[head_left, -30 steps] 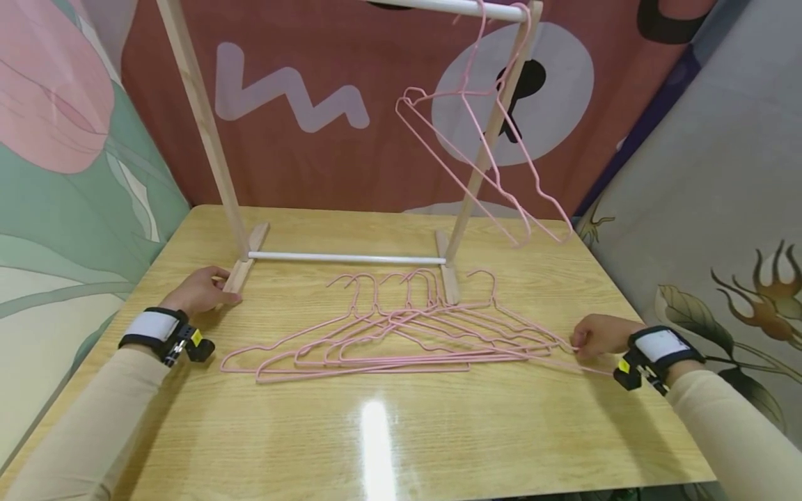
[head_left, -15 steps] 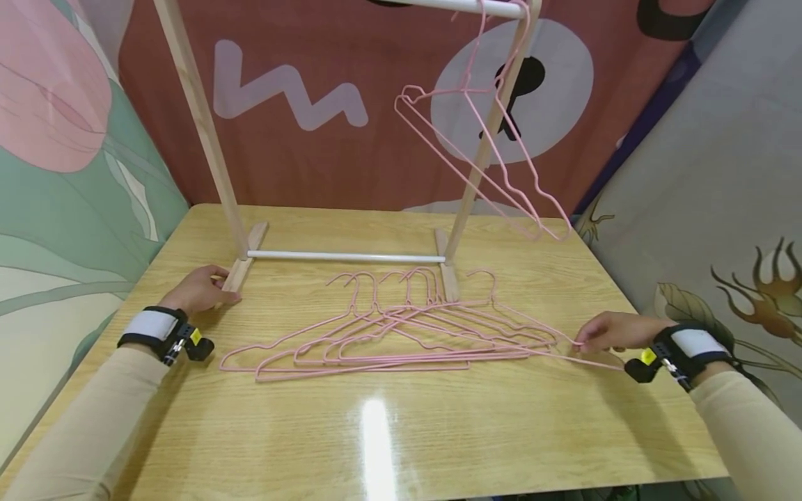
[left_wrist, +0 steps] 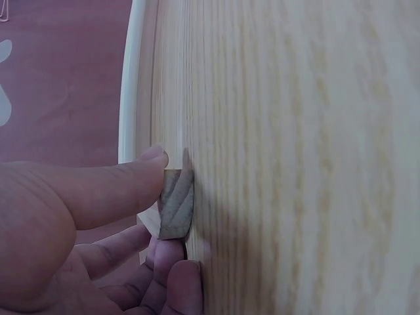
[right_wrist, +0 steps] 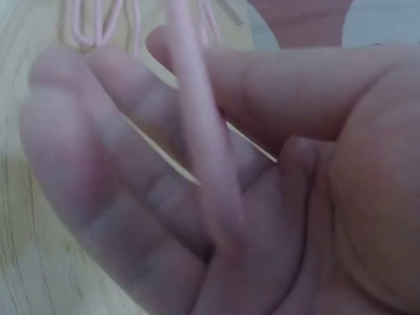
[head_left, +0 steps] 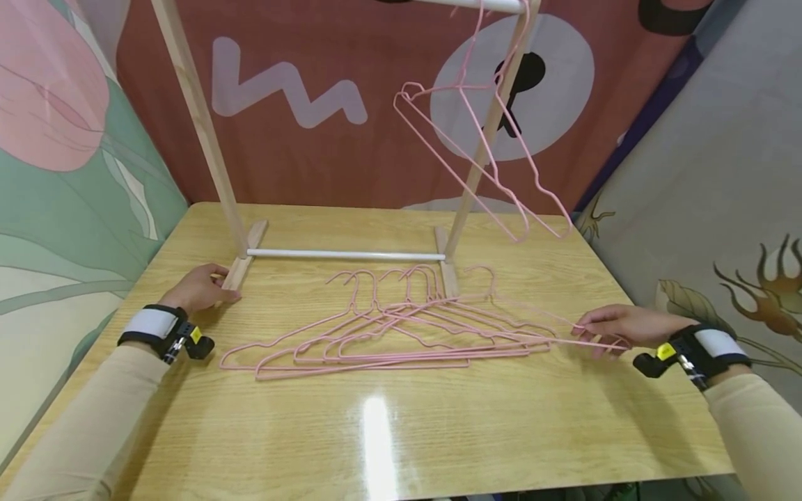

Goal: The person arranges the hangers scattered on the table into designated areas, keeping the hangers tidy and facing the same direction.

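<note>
**Site finding: contact confirmed at two points**

Working from my remote station, I take the wooden rack (head_left: 199, 115) as datum; it stands on the counter (head_left: 282, 438). At the rack's left foot (head_left: 238, 275) I find the left hand (head_left: 199, 287), its grip pinching the near end of the wood between thumb and fingers. Forward and well to the right of the rack, the right hand (head_left: 617, 325) has its grip pinching the outer end of one pink hanger (right_wrist: 202, 118). My right wrist view shows that wire passing between thumb and fingers, its end over the palm side. This hanger's hook sits just right of the rack's right foot (head_left: 450, 278).

The loose hangers (head_left: 407, 358) lie overlapped in front of the rack's lower rail (head_left: 344, 255); the overlap prevents a reliable count. I record two hung hangers (head_left: 462, 86) on the upper rail (head_left: 476, 3), at the rack's right end. Behind the rack is a red-brown backdrop (head_left: 301, 167) with pale shapes.
</note>
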`<move>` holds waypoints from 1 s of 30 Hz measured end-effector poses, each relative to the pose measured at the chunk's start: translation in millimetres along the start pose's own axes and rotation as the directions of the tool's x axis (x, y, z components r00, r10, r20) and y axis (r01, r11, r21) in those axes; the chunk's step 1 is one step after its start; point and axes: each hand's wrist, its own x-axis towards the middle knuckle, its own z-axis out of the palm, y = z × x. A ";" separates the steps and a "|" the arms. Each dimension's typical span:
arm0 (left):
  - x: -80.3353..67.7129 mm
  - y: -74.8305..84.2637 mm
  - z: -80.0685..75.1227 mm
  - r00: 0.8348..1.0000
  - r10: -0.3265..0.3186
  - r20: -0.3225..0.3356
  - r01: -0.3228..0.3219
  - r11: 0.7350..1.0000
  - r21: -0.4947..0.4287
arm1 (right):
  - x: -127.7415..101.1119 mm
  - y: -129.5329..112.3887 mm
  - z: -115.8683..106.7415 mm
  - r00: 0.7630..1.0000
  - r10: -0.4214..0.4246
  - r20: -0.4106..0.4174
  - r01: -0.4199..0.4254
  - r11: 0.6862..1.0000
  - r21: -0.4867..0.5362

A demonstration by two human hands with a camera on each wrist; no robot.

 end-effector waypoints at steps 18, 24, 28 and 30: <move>3.9 1.3 1.2 0.999 -0.039 -0.009 0.039 0.999 -0.016 | -11.5 -10.0 2.1 0.991 -0.097 -0.096 0.099 0.995 0.013; 0.9 1.5 -0.3 1.000 -0.023 -0.001 0.023 1.000 0.000 | -13.7 -11.5 1.2 0.982 -0.185 -0.042 0.186 0.982 0.015; 1.0 0.8 -0.4 1.000 -0.024 0.000 0.024 1.000 0.005 | -18.0 -13.8 0.8 0.978 -0.197 -0.069 0.197 0.980 -0.011; 1.2 1.0 -0.3 1.000 -0.027 -0.001 0.027 1.000 0.005 | -20.2 -15.2 0.7 0.977 -0.191 -0.091 0.189 0.981 -0.030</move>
